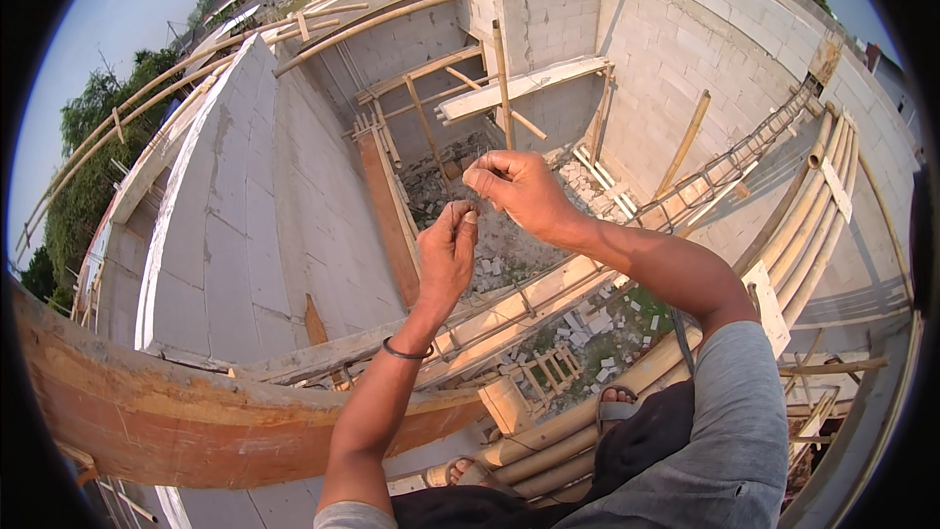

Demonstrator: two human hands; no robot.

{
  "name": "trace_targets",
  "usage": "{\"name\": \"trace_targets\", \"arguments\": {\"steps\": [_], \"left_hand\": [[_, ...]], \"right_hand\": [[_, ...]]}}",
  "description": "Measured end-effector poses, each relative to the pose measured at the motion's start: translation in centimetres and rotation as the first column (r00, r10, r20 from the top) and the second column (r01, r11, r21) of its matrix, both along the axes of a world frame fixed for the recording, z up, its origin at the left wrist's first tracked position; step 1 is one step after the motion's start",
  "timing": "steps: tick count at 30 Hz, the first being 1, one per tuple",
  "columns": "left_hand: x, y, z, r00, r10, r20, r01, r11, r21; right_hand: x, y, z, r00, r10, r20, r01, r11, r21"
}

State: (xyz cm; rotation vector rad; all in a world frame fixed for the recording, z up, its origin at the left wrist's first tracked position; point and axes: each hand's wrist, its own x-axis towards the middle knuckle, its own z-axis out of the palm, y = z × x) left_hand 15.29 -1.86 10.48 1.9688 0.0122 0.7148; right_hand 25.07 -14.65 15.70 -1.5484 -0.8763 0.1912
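My left hand (pixel 446 253) is raised in the middle of the view, its thumb and fingers closed in a pinch. Just above and to its right, my right hand (pixel 517 191) is closed too, with bent fingers. Between the fingertips shows a thin dark strand that looks like wire (pixel 452 194); most of it is hidden by the fingers. Both hands are held in the air, clear of the structure. Below them runs a long wooden formwork beam (pixel 499 328) with steel bars along it. A dark band (pixel 406 351) circles my left wrist.
My sandalled feet stand on bundled bamboo poles (pixel 558 456), high above a rubble-strewn floor (pixel 509 255). Pale block walls (pixel 230 225) rise around the pit. A steel rebar cage (pixel 725 162) slopes at the right, beside more bamboo (pixel 813 211). A curved brown board (pixel 245 436) crosses the lower left.
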Motion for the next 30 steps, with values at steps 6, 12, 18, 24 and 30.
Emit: {"name": "trace_targets", "arguments": {"steps": [6, 12, 18, 24, 30], "left_hand": [[-0.3, -0.1, -0.1, 1.0, -0.018, 0.009, 0.018, 0.999, -0.027], [-0.3, -0.1, 0.0, 0.999, -0.027, 0.016, 0.028, 0.999, -0.042], [-0.3, -0.3, -0.1, 0.998, -0.031, 0.054, 0.035, 0.996, -0.081], [-0.5, -0.3, 0.0, 0.999, -0.035, -0.008, 0.034, 0.992, -0.121], [-0.5, 0.5, -0.2, 0.999, -0.009, -0.046, 0.004, 0.994, -0.108]], "right_hand": [[-0.5, -0.1, -0.2, 0.984, 0.119, -0.135, -0.114, 0.993, 0.043], [-0.9, -0.1, -0.5, 0.984, 0.128, -0.121, -0.125, 0.992, 0.033], [-1.2, -0.2, -0.2, 0.981, 0.131, -0.143, -0.132, 0.991, 0.003], [-1.1, -0.3, -0.2, 0.982, 0.133, -0.132, -0.131, 0.991, 0.019], [-0.6, -0.6, 0.0, 0.998, -0.025, -0.057, 0.024, 1.0, -0.017]]}}
